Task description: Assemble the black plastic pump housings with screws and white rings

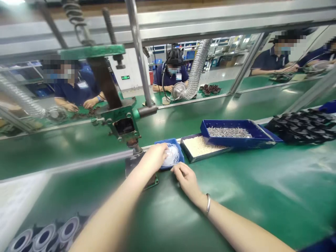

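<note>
A small blue tray (182, 156) of thin, translucent white rings (172, 155) lies near the foot of the press. My left hand (156, 154) reaches over its left side, fingers bent down among the rings. Its fingertips are partly hidden, so whatever they grip does not show clearly. Close to the tray's front right corner is my right hand (187, 179), with fingers curled and thumb and forefinger together. Anything small inside that pinch cannot be made out. A silver bangle (208, 203) circles my right wrist.
A green press (120, 120) stands left of the tray. At right are a box of cream pieces (201, 146), a blue bin of metal pins (228, 133) and stacked black parts (304, 126). Round-holed parts (44, 236) lie front left. Co-workers (172, 75) sit across the bench.
</note>
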The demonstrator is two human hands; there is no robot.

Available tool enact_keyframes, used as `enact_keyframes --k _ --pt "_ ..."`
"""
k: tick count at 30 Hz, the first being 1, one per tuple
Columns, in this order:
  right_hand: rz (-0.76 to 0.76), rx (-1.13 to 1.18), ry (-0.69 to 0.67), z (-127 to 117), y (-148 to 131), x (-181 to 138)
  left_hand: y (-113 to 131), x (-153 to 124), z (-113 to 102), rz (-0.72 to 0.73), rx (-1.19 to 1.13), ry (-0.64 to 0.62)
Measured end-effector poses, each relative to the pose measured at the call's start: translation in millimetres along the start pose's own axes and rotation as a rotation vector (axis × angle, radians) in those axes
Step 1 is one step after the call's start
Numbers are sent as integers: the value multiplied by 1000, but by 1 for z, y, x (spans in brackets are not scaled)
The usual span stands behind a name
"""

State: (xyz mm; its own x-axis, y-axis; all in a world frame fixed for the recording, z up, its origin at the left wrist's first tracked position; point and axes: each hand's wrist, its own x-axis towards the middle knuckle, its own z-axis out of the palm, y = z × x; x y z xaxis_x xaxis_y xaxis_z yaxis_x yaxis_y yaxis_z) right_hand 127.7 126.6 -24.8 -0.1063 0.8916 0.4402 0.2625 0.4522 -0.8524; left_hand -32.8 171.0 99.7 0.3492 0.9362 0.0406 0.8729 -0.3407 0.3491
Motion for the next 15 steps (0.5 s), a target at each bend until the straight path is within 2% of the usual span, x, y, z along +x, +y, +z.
enact_keyframes --k 2,4,7,9,11,13,15 --pt "7 4 -12 1 2 2 -3 28 11 -30 36 6" --pt "14 7 -35 3 1 2 -5 41 17 -45 68 18" --pt "27 16 -82 4 0 2 -5 36 13 -46 95 56" --pt "39 26 -114 4 0 2 -4 14 2 -47 105 71" --pt "52 46 -145 3 1 2 -6 -21 -11 -29 94 105" --pt "64 60 -182 2 2 2 -16 -69 -25 -9 56 190" --pt "63 32 -219 0 4 0 -37 -127 -40 -62 30 326"
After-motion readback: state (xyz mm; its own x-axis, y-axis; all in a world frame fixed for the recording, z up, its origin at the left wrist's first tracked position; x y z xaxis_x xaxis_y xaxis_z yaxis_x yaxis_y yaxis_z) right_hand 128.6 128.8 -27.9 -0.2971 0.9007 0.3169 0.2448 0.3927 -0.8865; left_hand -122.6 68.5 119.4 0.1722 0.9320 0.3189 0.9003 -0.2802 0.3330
